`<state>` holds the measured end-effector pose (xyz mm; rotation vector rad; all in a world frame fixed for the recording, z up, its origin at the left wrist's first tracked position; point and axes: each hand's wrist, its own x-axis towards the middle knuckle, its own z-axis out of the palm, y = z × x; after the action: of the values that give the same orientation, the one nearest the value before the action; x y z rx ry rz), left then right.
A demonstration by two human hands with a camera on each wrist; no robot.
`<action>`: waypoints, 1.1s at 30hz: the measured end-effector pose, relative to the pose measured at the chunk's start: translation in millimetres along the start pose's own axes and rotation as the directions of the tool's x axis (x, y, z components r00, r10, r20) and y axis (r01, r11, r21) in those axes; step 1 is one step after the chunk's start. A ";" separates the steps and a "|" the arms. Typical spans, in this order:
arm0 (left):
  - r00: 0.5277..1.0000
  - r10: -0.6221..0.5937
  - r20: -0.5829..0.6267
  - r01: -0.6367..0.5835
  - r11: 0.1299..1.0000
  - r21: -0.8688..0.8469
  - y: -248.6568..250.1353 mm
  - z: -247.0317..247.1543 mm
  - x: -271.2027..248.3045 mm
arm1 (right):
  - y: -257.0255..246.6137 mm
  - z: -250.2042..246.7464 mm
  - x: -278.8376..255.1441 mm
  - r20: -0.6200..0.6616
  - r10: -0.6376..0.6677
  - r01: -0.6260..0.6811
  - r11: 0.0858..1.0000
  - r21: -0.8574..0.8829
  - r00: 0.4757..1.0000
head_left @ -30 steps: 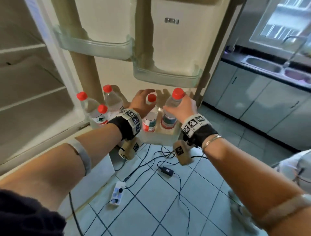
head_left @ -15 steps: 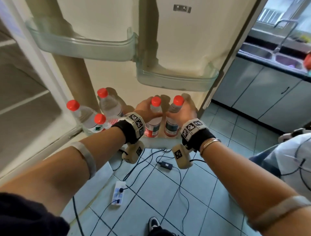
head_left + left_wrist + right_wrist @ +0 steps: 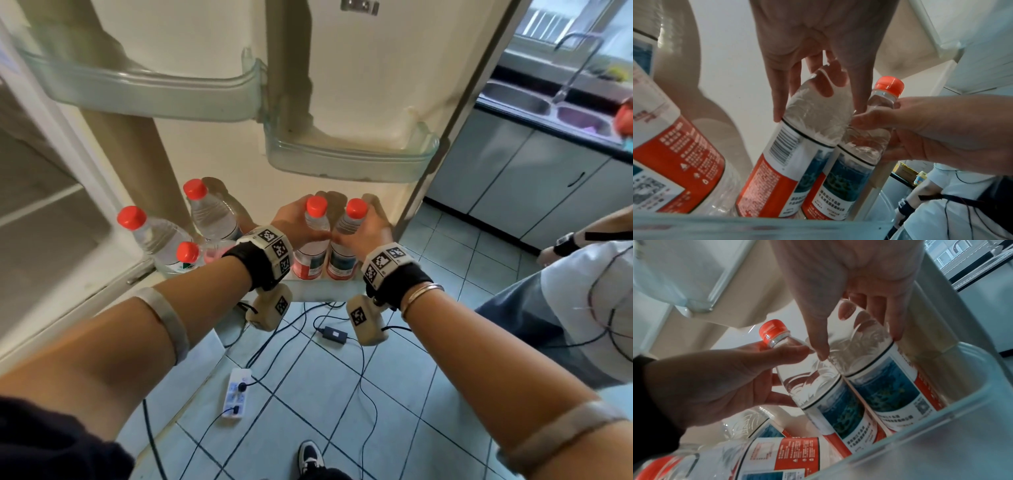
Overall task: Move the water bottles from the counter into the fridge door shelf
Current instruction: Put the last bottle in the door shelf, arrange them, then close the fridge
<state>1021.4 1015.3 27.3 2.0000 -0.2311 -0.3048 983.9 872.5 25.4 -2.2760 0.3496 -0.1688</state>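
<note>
Two clear water bottles with red caps stand side by side at the right end of the bottom fridge door shelf (image 3: 317, 287). My left hand (image 3: 294, 222) grips the left bottle (image 3: 310, 253) round its shoulder. My right hand (image 3: 370, 229) grips the right bottle (image 3: 342, 262) the same way. In the left wrist view my fingers (image 3: 777, 97) wrap the left bottle (image 3: 813, 113), with the right bottle (image 3: 859, 155) just beside it. The right wrist view has my right hand's fingers (image 3: 818, 340) on the right bottle (image 3: 869, 345). Three more bottles (image 3: 212, 216) stand at the shelf's left end.
Two upper door shelves (image 3: 154, 92) (image 3: 346, 164) hold nothing. The open fridge body (image 3: 44, 212) is on the left. Cables, a power strip (image 3: 236, 394) and an adapter (image 3: 334, 333) lie on the tiled floor. Another person (image 3: 582, 284) stands at right, before the sink counter (image 3: 548, 106).
Both hands have lowered their bottles into the bottom door shelf. The right bottle, held higher a second ago, now stands level with the left one.
</note>
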 end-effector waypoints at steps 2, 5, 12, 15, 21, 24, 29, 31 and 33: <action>1.000 0.007 0.012 -0.007 0.999 0.031 -0.2 1.6 -0.1 | 0.1 -1.9 -1.7 -0.001 0.003 -0.003 1.000 0.028 1.000; 1.000 0.021 0.005 -0.022 0.993 0.112 0.4 0.1 -1.6 | -4.6 -6.0 -1.4 -0.021 -0.015 0.016 0.999 0.042 1.000; 0.999 0.036 -0.018 -0.031 0.969 0.245 -4.6 -22.1 -14.3 | -29.5 -7.4 -1.8 -0.049 -0.143 0.139 0.987 -0.075 0.988; 0.998 0.052 -0.046 -0.037 0.956 0.290 -7.0 -41.6 -25.9 | -47.0 -2.4 -9.7 -0.130 -0.201 0.185 0.975 -0.127 0.971; 0.989 0.022 -0.146 0.030 0.938 0.347 -17.2 -84.7 -59.0 | -81.6 21.6 -32.6 -0.067 -0.315 0.316 0.949 -0.003 0.947; 0.983 0.034 -0.180 0.032 0.934 0.356 -27.3 -103.8 -81.7 | -94.8 41.2 -46.9 -0.005 -0.353 0.353 0.935 0.007 0.935; 0.971 -0.039 -0.234 0.131 0.910 0.393 -49.8 -117.9 -105.4 | -102.0 70.3 -66.8 0.113 -0.325 0.324 0.946 0.030 0.939; 0.954 -0.043 -0.298 0.160 0.911 0.380 -57.1 -120.1 -104.0 | -102.0 76.0 -69.0 0.131 -0.311 0.311 0.950 0.021 0.941; 0.935 -0.045 -0.351 0.176 0.920 0.349 -59.9 -120.4 -100.7 | -100.8 78.6 -67.1 0.157 -0.299 0.300 0.954 0.018 0.941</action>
<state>965.3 1173.5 34.7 2.4132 0.0515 0.0214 958.0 1012.7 48.1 -2.3208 -0.0817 -0.1410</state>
